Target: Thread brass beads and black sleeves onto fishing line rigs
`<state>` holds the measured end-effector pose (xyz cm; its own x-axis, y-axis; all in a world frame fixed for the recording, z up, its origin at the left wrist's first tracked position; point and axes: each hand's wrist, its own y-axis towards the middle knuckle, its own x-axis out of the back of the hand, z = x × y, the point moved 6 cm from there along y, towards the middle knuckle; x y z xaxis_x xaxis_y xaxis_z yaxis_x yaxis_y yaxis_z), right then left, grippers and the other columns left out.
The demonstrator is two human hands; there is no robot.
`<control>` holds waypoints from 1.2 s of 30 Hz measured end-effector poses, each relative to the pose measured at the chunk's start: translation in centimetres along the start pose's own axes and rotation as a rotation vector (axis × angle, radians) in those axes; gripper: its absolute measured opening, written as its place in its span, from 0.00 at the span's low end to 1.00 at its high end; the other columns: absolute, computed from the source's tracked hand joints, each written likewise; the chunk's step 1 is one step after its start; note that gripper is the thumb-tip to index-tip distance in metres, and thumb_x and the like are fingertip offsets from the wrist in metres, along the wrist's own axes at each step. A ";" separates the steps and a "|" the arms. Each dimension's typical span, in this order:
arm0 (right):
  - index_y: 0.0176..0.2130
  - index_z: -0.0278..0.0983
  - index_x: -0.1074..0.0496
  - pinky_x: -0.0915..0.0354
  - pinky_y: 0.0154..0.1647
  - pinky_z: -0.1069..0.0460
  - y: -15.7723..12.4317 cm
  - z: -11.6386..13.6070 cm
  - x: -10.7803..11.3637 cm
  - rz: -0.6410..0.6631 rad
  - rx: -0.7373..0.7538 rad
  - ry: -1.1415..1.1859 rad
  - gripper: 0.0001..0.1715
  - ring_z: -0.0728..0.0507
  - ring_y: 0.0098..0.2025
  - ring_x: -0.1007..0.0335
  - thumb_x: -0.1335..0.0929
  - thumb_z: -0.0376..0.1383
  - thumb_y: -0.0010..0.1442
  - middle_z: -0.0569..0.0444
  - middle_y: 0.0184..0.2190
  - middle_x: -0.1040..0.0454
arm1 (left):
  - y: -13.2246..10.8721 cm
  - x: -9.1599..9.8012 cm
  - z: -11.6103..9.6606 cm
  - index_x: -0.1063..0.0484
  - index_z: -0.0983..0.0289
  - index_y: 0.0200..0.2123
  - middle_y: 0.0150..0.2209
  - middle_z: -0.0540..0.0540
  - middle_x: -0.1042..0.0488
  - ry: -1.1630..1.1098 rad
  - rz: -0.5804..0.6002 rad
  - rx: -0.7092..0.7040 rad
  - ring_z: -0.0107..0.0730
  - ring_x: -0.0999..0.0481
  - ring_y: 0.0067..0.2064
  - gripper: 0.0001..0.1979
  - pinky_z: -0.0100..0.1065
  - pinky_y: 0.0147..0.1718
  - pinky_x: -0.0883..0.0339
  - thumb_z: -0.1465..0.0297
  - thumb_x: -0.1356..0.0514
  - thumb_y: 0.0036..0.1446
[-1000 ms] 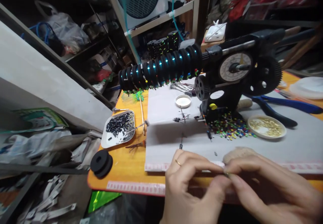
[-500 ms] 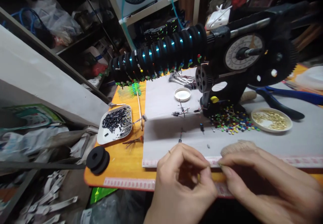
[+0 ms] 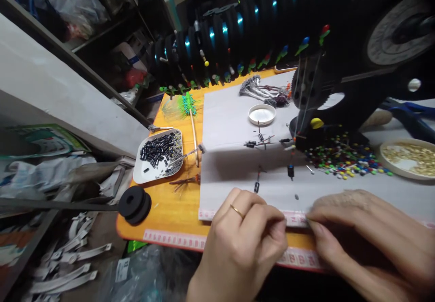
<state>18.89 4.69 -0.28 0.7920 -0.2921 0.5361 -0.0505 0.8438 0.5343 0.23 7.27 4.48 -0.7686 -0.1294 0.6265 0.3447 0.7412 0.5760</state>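
Observation:
My left hand (image 3: 246, 238), with a ring on one finger, is closed in a pinch at the front edge of the white board (image 3: 224, 197). Whatever its fingertips hold is too small or thin to make out. To its right, my right hand (image 3: 370, 234) pinches with thumb and forefinger, and its grip also hides what is there. Between and beyond the hands lie a tiny grey piece (image 3: 297, 197), a black cylinder with thin ends (image 3: 257, 187) and another black cylinder (image 3: 291, 171). A printed measuring tape (image 3: 295, 218) runs along the board edge beneath the fingertips.
A black stand with a row of dark spools (image 3: 217, 43) overhangs the board. Colourful pins (image 3: 346, 161) lie at its foot, beside a dish of gold pieces (image 3: 394, 168). At left are a tray of black cylinders (image 3: 137, 175) and a black foam spool (image 3: 131, 204).
My left hand has rolled over, its fingers curling in so that the ring and knuckles show. The right hand keeps its pinch. The view has shifted nearer the board.

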 end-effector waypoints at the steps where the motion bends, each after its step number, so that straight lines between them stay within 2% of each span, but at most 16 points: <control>1: 0.41 0.45 0.21 0.27 0.36 0.45 -0.2 0.0 0.0 -0.005 -0.009 0.002 0.10 0.37 0.38 0.22 0.26 0.47 0.68 0.50 0.35 0.21 | 0.0 0.1 0.1 0.22 0.65 0.35 0.30 0.55 0.21 0.029 0.010 0.008 0.34 0.23 0.33 0.09 0.34 0.32 0.24 0.84 0.38 0.63; 6: 0.41 0.46 0.19 0.27 0.35 0.44 -0.4 -0.3 -0.2 0.015 -0.028 -0.017 0.08 0.37 0.36 0.22 0.25 0.46 0.67 0.50 0.34 0.20 | -0.1 0.2 0.4 0.22 0.63 0.36 0.37 0.57 0.20 0.129 0.067 0.061 0.41 0.24 0.41 0.07 0.41 0.40 0.22 0.81 0.35 0.61; 9: 0.44 0.48 0.19 0.28 0.37 0.44 -0.1 -0.5 -0.5 0.128 0.025 -0.065 0.03 0.38 0.36 0.21 0.25 0.41 0.67 0.52 0.36 0.19 | -0.1 0.0 0.6 0.21 0.64 0.37 0.41 0.58 0.20 0.118 0.119 0.075 0.43 0.25 0.47 0.05 0.43 0.45 0.22 0.80 0.34 0.61; 12: 0.44 0.50 0.19 0.28 0.41 0.44 -0.1 -0.7 -0.8 0.217 0.066 -0.093 0.07 0.39 0.37 0.21 0.24 0.36 0.67 0.54 0.37 0.17 | -0.1 -0.2 0.9 0.21 0.66 0.38 0.43 0.59 0.20 0.095 0.142 0.085 0.44 0.25 0.48 0.04 0.44 0.47 0.23 0.79 0.35 0.62; 15: 0.40 0.48 0.19 0.28 0.37 0.43 0.1 -1.0 -0.2 0.097 -0.030 -0.034 0.02 0.37 0.35 0.22 0.24 0.41 0.66 0.51 0.34 0.20 | 0.1 -0.3 1.0 0.21 0.66 0.37 0.42 0.59 0.20 0.077 0.140 0.102 0.44 0.25 0.48 0.04 0.45 0.47 0.23 0.80 0.35 0.61; 18: 0.37 0.48 0.20 0.27 0.33 0.43 0.1 -1.0 0.1 0.016 -0.094 -0.004 0.08 0.35 0.35 0.22 0.25 0.47 0.65 0.49 0.32 0.22 | 0.2 -0.2 1.1 0.22 0.66 0.35 0.40 0.58 0.20 0.072 0.126 0.118 0.45 0.25 0.47 0.05 0.45 0.45 0.22 0.80 0.35 0.59; 23: 0.36 0.47 0.21 0.26 0.33 0.44 0.4 -1.1 0.6 0.010 -0.112 -0.041 0.11 0.35 0.35 0.22 0.25 0.49 0.64 0.50 0.31 0.24 | 0.3 -0.1 0.9 0.23 0.65 0.33 0.36 0.57 0.20 0.072 0.070 0.093 0.43 0.24 0.46 0.06 0.42 0.45 0.23 0.81 0.35 0.59; 29: 0.36 0.47 0.21 0.27 0.32 0.45 0.5 -1.4 1.6 0.010 -0.134 -0.081 0.10 0.36 0.35 0.22 0.24 0.49 0.63 0.51 0.30 0.24 | -0.3 -0.7 1.3 0.26 0.62 0.35 0.37 0.55 0.22 0.051 0.035 0.099 0.42 0.25 0.48 0.08 0.42 0.48 0.25 0.81 0.36 0.60; 33: 0.37 0.47 0.21 0.29 0.31 0.45 0.5 -1.5 2.1 0.007 -0.142 -0.106 0.08 0.37 0.34 0.21 0.24 0.47 0.63 0.52 0.30 0.24 | -0.8 -1.1 1.5 0.27 0.60 0.36 0.38 0.54 0.23 0.034 0.024 0.112 0.42 0.27 0.49 0.09 0.42 0.48 0.27 0.81 0.37 0.62; 36: 0.39 0.47 0.21 0.31 0.31 0.45 0.2 -1.4 2.1 0.066 -0.102 -0.153 0.04 0.38 0.32 0.22 0.25 0.43 0.65 0.54 0.31 0.23 | -0.9 -1.1 1.4 0.27 0.60 0.37 0.38 0.54 0.24 0.051 0.022 0.107 0.42 0.27 0.49 0.10 0.42 0.48 0.26 0.82 0.37 0.61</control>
<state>21.41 4.83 0.08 0.6867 -0.2931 0.6652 -0.0314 0.9023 0.4300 0.03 7.71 2.50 -0.7321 -0.1436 0.6659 0.2994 0.8102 0.5039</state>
